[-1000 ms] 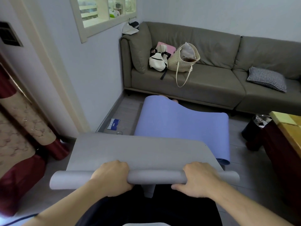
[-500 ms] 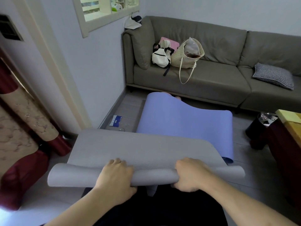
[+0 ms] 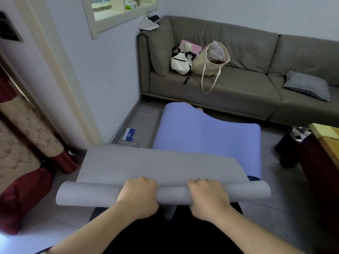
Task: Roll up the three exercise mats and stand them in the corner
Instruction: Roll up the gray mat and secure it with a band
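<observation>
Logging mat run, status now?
Left hand and right hand both grip the grey mat, roll just begun. Blue mat unrolled ahead, its near edge under the grey. Third mat unseen.

A grey sofa (image 3: 238, 79) stands against the far wall, bags (image 3: 198, 59) on its left seat. Pale blue walls (image 3: 110, 79), grey tiled floor (image 3: 275, 226), a window (image 3: 119, 10) far left.
</observation>
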Available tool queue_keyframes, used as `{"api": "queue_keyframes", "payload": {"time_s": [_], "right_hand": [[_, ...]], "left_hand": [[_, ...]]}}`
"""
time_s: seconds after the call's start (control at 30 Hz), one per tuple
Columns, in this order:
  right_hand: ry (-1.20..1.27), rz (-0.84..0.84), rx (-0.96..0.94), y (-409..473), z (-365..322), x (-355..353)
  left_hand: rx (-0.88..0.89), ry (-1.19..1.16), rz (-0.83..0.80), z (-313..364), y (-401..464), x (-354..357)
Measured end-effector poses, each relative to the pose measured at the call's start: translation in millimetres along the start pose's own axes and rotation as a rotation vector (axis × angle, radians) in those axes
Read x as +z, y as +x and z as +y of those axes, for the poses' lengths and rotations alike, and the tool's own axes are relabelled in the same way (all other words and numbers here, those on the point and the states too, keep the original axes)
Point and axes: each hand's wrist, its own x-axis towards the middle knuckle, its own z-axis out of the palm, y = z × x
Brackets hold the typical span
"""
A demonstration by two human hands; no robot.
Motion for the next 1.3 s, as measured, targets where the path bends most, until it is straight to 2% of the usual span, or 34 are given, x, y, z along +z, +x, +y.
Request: {"api": "queue_keyframes", "payload": {"time_s": [0.07, 0.2, 0.27, 0.37, 0.47, 0.57, 0.67, 0.77, 0.83, 0.9, 1.03, 1.1, 1.2, 1.3], "right_hand": [[0.052, -0.140, 0.046, 8.5, 0.7, -7.8], [0.136, -0.296, 0.077, 27.4, 5.7, -17.9], [0.133, -0.326, 0.068, 37.3, 8.6, -19.6], [0.110, -0.236, 0.043, 37.4, 8.1, -12.1], [-0.009, 0.063, -0.007, 16.4, -0.6, 9.3], [-0.042, 0.187, -0.016, 8.7, -5.4, 23.7], [-0.012, 0.113, 0.037, 23.0, -2.6, 9.5], [0.077, -0.024, 0.089, 36.3, -1.0, -4.5], [0.130, -0.094, 0.126, 38.7, -0.9, -9.8], [0.151, -0.130, 0.136, 40.7, -0.1, -16.4], [0.148, -0.169, 0.128, 46.0, 1.6, -34.7], [0.108, -0.191, 0.122, 41.9, 3.2, -44.7], [0.067, -0.194, 0.092, 25.5, 0.5, -47.5], [0.050, -0.105, 0.049, 4.3, -8.2, -27.4]], "left_hand": [[0.016, 0.030, 0.101, 4.6, -7.4, 9.8], [0.113, 0.074, 0.269, 2.2, -12.3, 32.4], [0.079, 0.069, 0.242, 4.2, -8.2, 31.8], [0.004, 0.116, 0.186, 7.1, 4.0, 15.5], [0.044, 0.057, 0.055, 0.2, 18.2, 6.5], [0.068, -0.001, -0.036, -9.5, 27.3, -5.4], [0.041, -0.027, -0.049, -6.8, 31.4, -7.4], [-0.009, -0.035, 0.088, -1.7, 22.6, 5.9], [0.030, -0.001, 0.159, -0.9, 12.1, 14.1], [0.068, 0.064, 0.190, -2.4, 8.0, 18.0], [0.007, 0.010, 0.220, -7.7, 11.4, -1.1], [0.018, -0.002, 0.162, -12.0, 14.7, -10.8], [0.072, -0.019, -0.029, -16.3, 11.5, -23.5], [0.098, -0.021, -0.132, -17.2, 7.3, -21.0]]}}
